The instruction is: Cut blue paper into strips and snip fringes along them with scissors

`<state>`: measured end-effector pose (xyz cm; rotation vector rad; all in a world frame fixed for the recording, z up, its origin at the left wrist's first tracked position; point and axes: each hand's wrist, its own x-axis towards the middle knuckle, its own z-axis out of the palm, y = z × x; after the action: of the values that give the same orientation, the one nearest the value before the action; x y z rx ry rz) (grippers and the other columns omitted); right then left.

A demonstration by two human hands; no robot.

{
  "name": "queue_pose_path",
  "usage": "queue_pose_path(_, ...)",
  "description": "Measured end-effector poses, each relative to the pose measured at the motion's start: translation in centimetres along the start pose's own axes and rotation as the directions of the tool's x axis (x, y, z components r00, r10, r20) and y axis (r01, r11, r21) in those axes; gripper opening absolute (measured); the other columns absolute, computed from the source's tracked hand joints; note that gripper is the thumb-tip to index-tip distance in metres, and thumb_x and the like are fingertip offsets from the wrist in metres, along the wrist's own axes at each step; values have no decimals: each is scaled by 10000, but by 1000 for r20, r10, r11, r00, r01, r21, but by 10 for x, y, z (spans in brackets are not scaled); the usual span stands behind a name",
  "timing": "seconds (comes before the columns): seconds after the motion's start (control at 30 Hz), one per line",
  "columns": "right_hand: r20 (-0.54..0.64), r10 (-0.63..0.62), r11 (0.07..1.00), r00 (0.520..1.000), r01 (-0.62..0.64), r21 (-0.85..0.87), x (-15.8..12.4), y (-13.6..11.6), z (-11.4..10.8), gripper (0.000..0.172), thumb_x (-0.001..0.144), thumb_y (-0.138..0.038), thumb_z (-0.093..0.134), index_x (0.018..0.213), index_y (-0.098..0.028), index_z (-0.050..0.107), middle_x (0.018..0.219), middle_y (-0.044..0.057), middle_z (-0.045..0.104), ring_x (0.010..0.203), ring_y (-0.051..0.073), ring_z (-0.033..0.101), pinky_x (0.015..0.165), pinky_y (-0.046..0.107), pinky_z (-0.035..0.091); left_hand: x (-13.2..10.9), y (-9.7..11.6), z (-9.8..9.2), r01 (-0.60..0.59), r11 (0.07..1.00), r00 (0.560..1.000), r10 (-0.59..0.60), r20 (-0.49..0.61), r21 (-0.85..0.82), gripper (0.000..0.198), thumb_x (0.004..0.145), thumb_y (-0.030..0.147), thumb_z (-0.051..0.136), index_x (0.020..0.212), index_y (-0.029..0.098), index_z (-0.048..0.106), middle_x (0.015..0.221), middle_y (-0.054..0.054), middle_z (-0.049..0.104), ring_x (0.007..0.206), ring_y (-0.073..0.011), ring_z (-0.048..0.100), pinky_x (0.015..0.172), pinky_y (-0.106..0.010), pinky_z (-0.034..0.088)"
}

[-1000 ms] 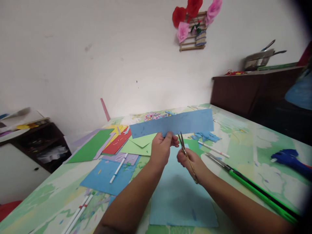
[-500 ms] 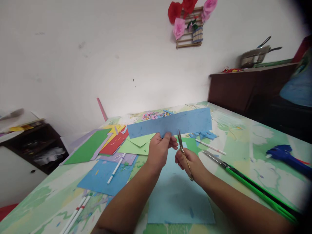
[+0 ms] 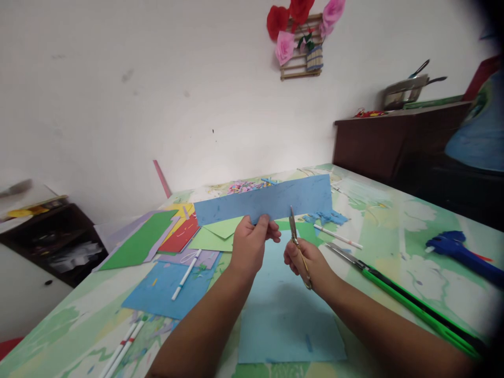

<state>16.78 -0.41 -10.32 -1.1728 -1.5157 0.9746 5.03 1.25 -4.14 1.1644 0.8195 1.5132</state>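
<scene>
My left hand (image 3: 252, 242) pinches the lower edge of a long blue paper strip (image 3: 263, 199), holding it up above the table. My right hand (image 3: 306, 261) grips small gold scissors (image 3: 296, 242), blades pointing up at the strip's lower edge, just right of the left fingers. Under both hands lies a light blue sheet (image 3: 289, 310) on the green patterned table (image 3: 397, 247).
Coloured paper sheets (image 3: 157, 236) and white pens (image 3: 187, 273) lie at the left. Long green-handled shears (image 3: 397, 291) lie at the right, with a blue tool (image 3: 460, 252) beyond them. Paper scraps (image 3: 326, 216) sit behind the strip. A dark cabinet (image 3: 394, 142) stands at the right.
The strip and both hands have drifted slightly left in view; the scissors stay at the strip's lower edge.
</scene>
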Motion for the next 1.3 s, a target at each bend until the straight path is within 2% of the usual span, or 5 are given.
queue_pose_path(0.23, 8, -8, 1000, 1000, 8, -5, -2, 0, -2, 490, 748, -637, 323, 606, -182, 435, 528, -20, 432, 449, 92, 399, 427, 228, 320, 0, 0, -2, -11, 1000, 1000, 12, -15, 21, 180, 712, 260, 532, 625, 149, 420, 544, 25, 565, 451, -80, 524, 461, -229, 439)
queue_pose_path(0.4, 42, -3, 1000, 999, 2, 19, -1, 0, 0, 469, 750, -623, 345, 620, -181, 437, 515, -25, 425, 443, 88, 390, 420, 223, 321, 1, -2, -3, -5, 1000, 1000, 5, -12, 8, 196, 707, 269, 541, 616, 150, 415, 546, 21, 569, 460, -86, 531, 465, -234, 445)
queue_pose_path(0.77, 33, -10, 1000, 999, 9, 21, 0, 3, -1, 448, 725, -626, 378, 664, -185, 432, 535, -25, 437, 441, 88, 391, 419, 230, 325, 1, -2, -3, -6, 1000, 1000, 6, -9, -7, 188, 711, 253, 540, 623, 149, 410, 543, 21, 572, 458, -84, 533, 463, -226, 445)
queue_pose_path(1.13, 29, 49, 998, 998, -50, 29, 0, -1, 0, 293, 710, -464, 461, 607, -191, 430, 434, -60, 404, 379, 81, 395, 399, 222, 322, 0, 0, -2, 15, 999, 1000, -16, -6, -38, 186, 708, 241, 539, 626, 153, 397, 527, 26, 567, 450, -83, 532, 455, -219, 437)
queue_pose_path(1.3, 27, 69, 994, 997, -71, 85, 2, -1, 2, 278, 679, -441, 505, 588, -188, 432, 471, -56, 438, 365, 68, 403, 376, 211, 328, 0, 2, -2, 16, 999, 1000, -17, -8, -33, 191, 707, 251, 539, 625, 154, 398, 524, 23, 568, 438, -83, 528, 446, -219, 433)
